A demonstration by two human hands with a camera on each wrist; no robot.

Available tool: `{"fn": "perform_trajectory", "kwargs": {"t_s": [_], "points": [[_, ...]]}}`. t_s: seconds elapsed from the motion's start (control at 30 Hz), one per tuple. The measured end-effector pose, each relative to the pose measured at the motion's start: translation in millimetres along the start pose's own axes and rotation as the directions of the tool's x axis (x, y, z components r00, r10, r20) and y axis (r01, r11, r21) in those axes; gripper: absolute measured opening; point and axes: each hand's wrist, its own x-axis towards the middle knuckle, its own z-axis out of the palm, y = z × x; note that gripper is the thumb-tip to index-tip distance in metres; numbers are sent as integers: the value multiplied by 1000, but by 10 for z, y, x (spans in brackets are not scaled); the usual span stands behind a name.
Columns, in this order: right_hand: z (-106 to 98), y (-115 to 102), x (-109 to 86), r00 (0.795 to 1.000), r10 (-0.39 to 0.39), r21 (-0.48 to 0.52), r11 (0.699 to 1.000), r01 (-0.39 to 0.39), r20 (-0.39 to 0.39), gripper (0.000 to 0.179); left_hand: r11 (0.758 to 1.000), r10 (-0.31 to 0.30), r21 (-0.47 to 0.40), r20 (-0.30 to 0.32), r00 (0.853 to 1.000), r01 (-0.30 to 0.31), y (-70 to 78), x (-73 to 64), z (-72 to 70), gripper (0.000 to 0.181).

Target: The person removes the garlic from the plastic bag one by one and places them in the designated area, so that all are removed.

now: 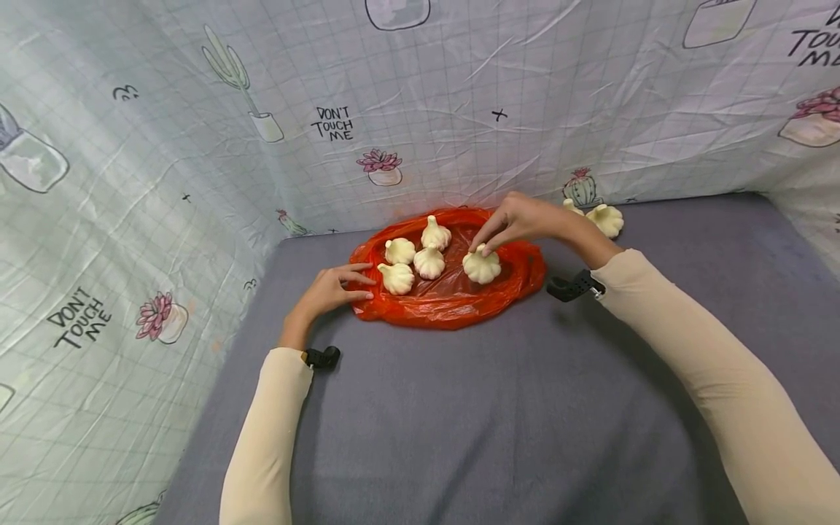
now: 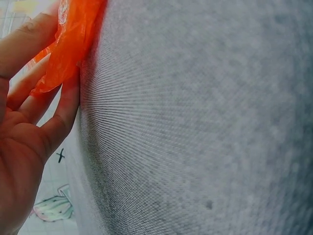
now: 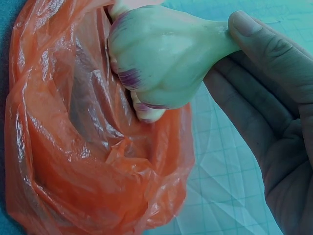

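Observation:
My right hand (image 1: 528, 217) pinches a garlic bulb (image 1: 482, 267) by its stem, over the right part of an open red plastic bag (image 1: 441, 315). In the right wrist view, the thumb and fingers grip the neck of this garlic bulb (image 3: 156, 58), whose purple-streaked base faces the bag (image 3: 98, 191). Several more garlic bulbs (image 1: 429, 262) are grouped in the left half of the bag. At the bag's left rim, my left hand (image 1: 331, 292) touches the plastic with spread fingers. Its fingertips are partly covered by the red film (image 2: 73, 44) in the left wrist view.
Behind the right forearm, two more garlic bulbs (image 1: 606, 220) lie on the grey tabletop (image 1: 420, 408) near its back edge. A printed cloth (image 1: 459, 160) hangs close behind the bag and along the left side. Both wrists carry a black strap-on camera (image 1: 321, 357).

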Motion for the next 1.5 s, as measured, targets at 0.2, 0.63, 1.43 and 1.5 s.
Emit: {"fn": "perform_trajectory", "kwargs": {"t_s": [0.2, 0.63, 1.43, 1.5], "points": [[-20, 12, -44, 1000, 22, -6, 1000, -22, 2, 15, 1000, -4, -4, 4, 1000, 4, -6, 1, 4, 31], [-68, 3, -203, 998, 55, -4, 998, -55, -11, 15, 1000, 0, -3, 2, 1000, 0, 14, -2, 2, 30], [-177, 0, -499, 995, 88, -2, 996, -89, -55, 17, 1000, 2, 5, 14, 1000, -2, 17, 6, -12, 31], [-176, 1, -513, 995, 86, 4, 996, -86, -57, 17, 1000, 1, 5, 15, 1000, -1, 13, 8, -7, 30]]}}
